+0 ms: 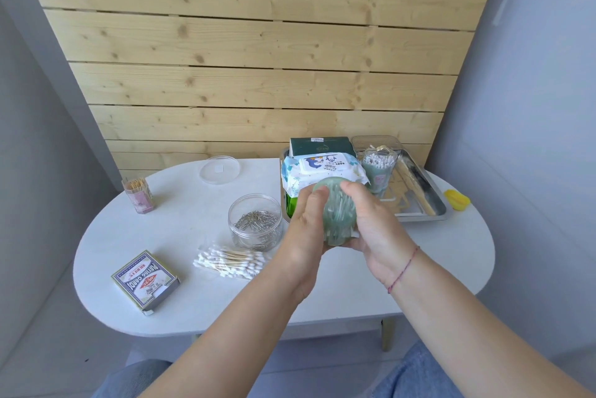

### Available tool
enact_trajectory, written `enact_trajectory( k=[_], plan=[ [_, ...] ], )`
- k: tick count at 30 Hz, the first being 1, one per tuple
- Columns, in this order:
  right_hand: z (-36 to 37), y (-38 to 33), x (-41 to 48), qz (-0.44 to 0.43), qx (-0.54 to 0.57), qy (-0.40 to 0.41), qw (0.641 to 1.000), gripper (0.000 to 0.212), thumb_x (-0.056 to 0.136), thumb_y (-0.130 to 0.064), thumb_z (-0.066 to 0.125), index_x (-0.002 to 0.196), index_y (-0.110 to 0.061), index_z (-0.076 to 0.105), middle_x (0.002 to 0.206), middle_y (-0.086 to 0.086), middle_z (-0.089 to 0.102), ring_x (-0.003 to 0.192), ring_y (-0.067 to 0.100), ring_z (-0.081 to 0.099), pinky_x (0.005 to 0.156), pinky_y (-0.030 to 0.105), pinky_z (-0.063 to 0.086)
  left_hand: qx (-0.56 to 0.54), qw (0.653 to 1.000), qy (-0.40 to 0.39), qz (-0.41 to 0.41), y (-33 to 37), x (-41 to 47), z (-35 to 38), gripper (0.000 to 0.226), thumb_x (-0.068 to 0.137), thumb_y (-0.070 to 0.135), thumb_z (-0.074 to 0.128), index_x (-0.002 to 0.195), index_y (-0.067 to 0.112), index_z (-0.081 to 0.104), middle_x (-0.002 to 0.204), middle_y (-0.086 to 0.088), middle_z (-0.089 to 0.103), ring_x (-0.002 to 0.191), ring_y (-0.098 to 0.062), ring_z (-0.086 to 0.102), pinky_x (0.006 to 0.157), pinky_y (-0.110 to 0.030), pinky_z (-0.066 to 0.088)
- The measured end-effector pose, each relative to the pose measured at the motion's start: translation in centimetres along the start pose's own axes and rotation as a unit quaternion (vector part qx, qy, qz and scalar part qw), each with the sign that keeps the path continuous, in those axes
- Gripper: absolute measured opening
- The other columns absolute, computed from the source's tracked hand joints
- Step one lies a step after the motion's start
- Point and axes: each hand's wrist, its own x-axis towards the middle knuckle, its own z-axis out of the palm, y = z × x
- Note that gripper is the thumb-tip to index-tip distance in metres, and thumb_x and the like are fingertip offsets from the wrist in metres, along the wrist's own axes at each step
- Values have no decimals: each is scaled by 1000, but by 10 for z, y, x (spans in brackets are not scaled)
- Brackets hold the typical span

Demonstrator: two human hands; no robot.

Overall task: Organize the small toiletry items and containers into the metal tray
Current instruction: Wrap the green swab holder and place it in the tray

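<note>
Both hands hold a green translucent cotton-swab container [337, 213] above the table, tilted with its lid end away from me. My left hand [306, 233] grips its left side and my right hand [374, 220] its right side. Behind them the metal tray [432, 204] holds a pack of baby wipes [322, 168], a dark green box [319, 146], an open cup of cotton swabs [379, 168] and wooden sticks. A bag of cotton swabs [229, 260], a clear jar of paper clips [254, 220] and a toothpick holder [138, 194] sit on the white table.
A clear round lid [219, 168] lies at the table's back. A playing-card box [145, 281] rests near the front left edge. A yellow object [456, 199] sits right of the tray, and a clear box [375, 141] stands behind it. A wooden slat wall rises behind the table.
</note>
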Motion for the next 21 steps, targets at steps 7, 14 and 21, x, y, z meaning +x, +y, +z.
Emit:
enact_trajectory(
  k=[7, 14, 21],
  plan=[
    [-14, 1, -2, 5, 18, -31, 999, 35, 92, -52, 43, 102, -31, 69, 95, -8, 76, 84, 7, 72, 76, 31, 54, 28, 997, -48, -50, 7, -4, 7, 38, 93, 55, 39, 125, 37, 52, 125, 10, 64, 114, -9, 59, 102, -40, 40],
    [-18, 2, -4, 2, 28, 29, 999, 31, 94, -38, 47, 80, -25, 71, 69, -13, 74, 64, 1, 68, 64, 27, 48, 20, 999, -18, -30, 2, -3, 23, 35, 99, 44, 35, 127, 30, 49, 123, 3, 64, 101, -10, 63, 77, -28, 52],
    [-23, 8, 1, 16, 27, 27, 999, 30, 93, -36, 48, 76, -24, 70, 64, -11, 73, 57, 2, 68, 61, 27, 50, 25, 999, -23, -26, 0, -5, 23, 33, 99, 42, 35, 125, 29, 51, 119, 5, 65, 97, -9, 64, 70, -25, 53]
  ],
)
